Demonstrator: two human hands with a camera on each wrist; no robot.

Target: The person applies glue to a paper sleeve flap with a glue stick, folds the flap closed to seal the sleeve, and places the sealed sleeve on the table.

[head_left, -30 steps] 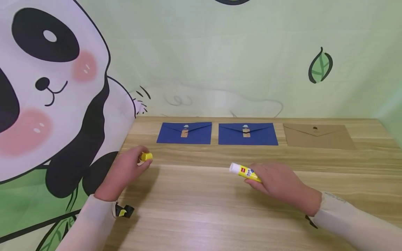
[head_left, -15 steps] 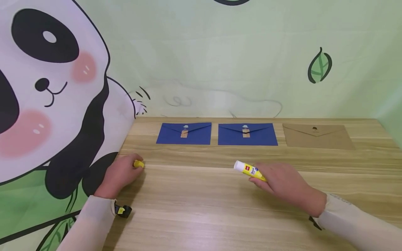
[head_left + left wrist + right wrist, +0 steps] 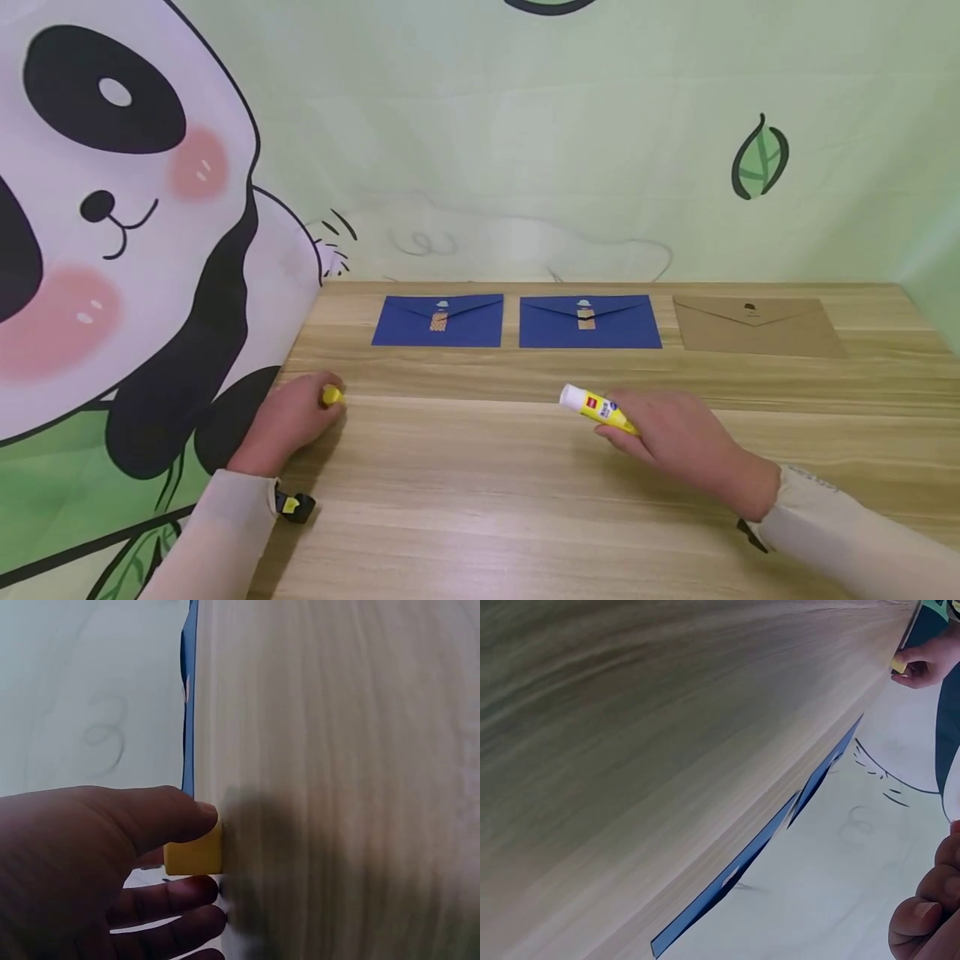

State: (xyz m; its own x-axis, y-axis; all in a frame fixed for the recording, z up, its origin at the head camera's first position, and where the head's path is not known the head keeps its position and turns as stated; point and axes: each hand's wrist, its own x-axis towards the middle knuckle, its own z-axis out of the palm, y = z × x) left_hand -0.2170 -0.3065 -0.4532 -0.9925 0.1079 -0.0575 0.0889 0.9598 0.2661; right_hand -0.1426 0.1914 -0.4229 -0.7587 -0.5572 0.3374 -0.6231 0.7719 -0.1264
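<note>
At the table's left side my left hand (image 3: 288,418) pinches a small yellow glue stick cap (image 3: 332,396). The left wrist view shows the thumb (image 3: 176,817) over the cap (image 3: 193,859), which sits against the tabletop. My right hand (image 3: 686,446) grips an uncapped yellow glue stick (image 3: 600,409) above the middle of the table, its white end pointing left and slightly up. Curled fingers (image 3: 922,922) of the right hand show at the corner of the right wrist view, where the glue stick is out of sight.
Along the back of the wooden table (image 3: 465,483) lie two blue envelopes, one left (image 3: 397,327) and one in the middle (image 3: 543,329). A brown envelope (image 3: 757,337) is to their right. Behind hangs a green cloth (image 3: 562,150) with a panda print.
My left hand has lowered the cap to the left and down onto the table. The right hand with the glue stick has shifted slightly to the right.
</note>
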